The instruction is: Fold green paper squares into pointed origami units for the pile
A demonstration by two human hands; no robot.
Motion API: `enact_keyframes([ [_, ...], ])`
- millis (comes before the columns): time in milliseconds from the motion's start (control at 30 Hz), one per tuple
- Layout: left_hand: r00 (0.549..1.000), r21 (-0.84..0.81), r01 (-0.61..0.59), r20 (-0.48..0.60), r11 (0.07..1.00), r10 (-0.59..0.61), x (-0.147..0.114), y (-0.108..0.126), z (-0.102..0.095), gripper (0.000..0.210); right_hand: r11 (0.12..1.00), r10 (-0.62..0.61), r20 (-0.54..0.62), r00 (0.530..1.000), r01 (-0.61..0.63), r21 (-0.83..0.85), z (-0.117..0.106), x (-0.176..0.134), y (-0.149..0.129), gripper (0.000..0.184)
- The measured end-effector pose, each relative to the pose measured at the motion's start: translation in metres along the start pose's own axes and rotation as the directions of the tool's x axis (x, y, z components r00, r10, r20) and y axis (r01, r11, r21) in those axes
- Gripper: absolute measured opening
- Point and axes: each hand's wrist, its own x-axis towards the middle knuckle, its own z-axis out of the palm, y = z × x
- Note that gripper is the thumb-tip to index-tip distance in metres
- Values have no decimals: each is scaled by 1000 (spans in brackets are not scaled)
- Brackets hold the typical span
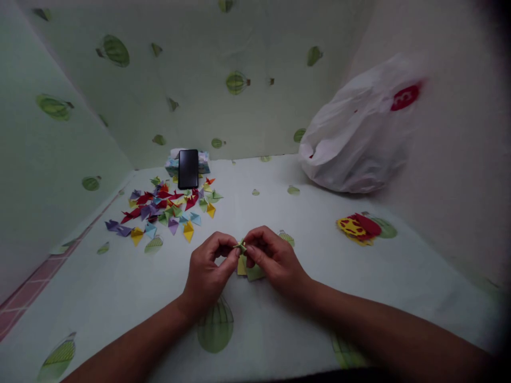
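Observation:
Between my two hands is a small folded piece of green paper [241,247], pinched at both sides. My left hand [210,266] grips its left end between thumb and forefinger. From the other side, my right hand [275,259] pinches it with thumb and fingers. Just below the fingertips, flat sheets of yellow and green paper [255,273] lie on the table, partly covered by my right hand. Farther off to the left spreads a heap of folded paper cranes [159,205] in red, purple, yellow, blue and green.
A black phone [188,169] leans upright against a tissue box [204,161] behind the cranes. Right of centre lie red and yellow paper cut-outs [358,227]. A full white plastic bag [359,133] stands at the back right. Walls rise behind and on both sides.

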Motion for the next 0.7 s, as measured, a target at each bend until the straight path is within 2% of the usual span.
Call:
enact_keyframes([
  [100,997,-101,71,45,992,-67,1,-1,-1,6,997,39,-20,999,-38,66,0,3,1,18],
  [233,990,-172,133,64,976,-124,2,-5,0,8,982,123,91,988,-135,134,-2,7,0,11],
  [433,990,-246,140,27,959,-138,2,-4,1,13,950,191,119,974,-214,228,0,7,-1,17],
  [567,986,-225,160,76,961,-147,2,-4,-1,9,953,190,74,979,-202,225,2,6,-1,17],
  [700,990,-206,112,103,972,-92,1,-4,0,10,979,145,3,989,-144,143,1,5,1,16],
])
